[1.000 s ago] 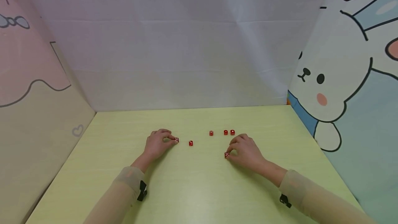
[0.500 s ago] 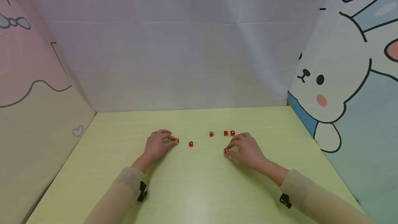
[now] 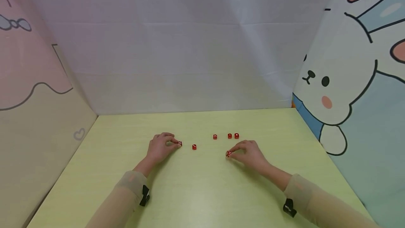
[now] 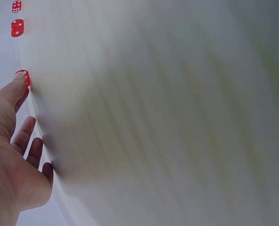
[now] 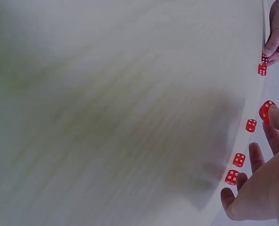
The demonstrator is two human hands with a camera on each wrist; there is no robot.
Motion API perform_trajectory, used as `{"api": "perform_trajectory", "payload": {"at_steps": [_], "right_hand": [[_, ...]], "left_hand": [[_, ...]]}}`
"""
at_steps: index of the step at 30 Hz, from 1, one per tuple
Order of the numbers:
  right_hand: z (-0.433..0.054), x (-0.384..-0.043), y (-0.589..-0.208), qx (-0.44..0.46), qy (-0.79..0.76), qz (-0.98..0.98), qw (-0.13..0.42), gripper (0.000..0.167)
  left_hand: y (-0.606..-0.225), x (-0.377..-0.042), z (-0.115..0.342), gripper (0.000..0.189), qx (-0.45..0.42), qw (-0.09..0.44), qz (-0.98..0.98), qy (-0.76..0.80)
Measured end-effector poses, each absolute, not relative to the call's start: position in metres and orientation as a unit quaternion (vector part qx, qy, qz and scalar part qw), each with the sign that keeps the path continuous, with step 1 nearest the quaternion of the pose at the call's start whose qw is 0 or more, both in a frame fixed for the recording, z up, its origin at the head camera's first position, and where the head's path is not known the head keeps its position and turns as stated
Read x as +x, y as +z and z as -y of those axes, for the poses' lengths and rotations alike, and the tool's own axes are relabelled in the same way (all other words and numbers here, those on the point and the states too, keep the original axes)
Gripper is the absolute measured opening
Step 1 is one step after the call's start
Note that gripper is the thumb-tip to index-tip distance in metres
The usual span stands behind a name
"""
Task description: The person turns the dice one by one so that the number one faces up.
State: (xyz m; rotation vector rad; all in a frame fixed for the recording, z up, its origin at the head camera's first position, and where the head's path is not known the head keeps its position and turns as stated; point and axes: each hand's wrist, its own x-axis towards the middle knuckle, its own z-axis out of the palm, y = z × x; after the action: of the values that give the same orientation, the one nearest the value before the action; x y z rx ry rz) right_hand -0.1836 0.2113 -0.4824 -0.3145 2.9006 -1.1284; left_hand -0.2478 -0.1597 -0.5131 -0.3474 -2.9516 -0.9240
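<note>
Between thumb and fingertip my left hand [image 3: 162,147] pinches a red die [image 3: 180,143] with white pips, low at the table. Just right of it a second red die [image 3: 194,147] lies on its own. My right hand [image 3: 250,154] holds another red die [image 3: 228,153] by thumb and forefinger; in the right wrist view this held die [image 5: 266,111] looks tilted. Farther back lie a lone die [image 3: 215,137] and a pair of dice, one [image 3: 229,136] close beside the other [image 3: 236,135], beyond my right fingers.
The pale yellow-green table [image 3: 196,192] meets a plain whitish curtain [image 3: 190,62] at the back. A pink and cream panel [image 3: 38,133] stands at left, a panel with a cartoon rabbit [image 3: 345,90] at right.
My right hand has shifted slightly left and away from me with its die, which has turned in the fingers. My left hand and the loose dice have stayed in place.
</note>
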Motion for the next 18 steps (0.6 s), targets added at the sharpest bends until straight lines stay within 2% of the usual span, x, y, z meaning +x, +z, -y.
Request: {"api": "perform_trajectory", "payload": {"at_steps": [18], "right_hand": [[-0.207, -0.176, -0.495, -0.085, -0.352, -0.932, 0.010, 0.007]], "left_hand": [[-0.512, -0.247, 0.160, 0.019, -0.112, 0.012, 0.948, -0.298]]}}
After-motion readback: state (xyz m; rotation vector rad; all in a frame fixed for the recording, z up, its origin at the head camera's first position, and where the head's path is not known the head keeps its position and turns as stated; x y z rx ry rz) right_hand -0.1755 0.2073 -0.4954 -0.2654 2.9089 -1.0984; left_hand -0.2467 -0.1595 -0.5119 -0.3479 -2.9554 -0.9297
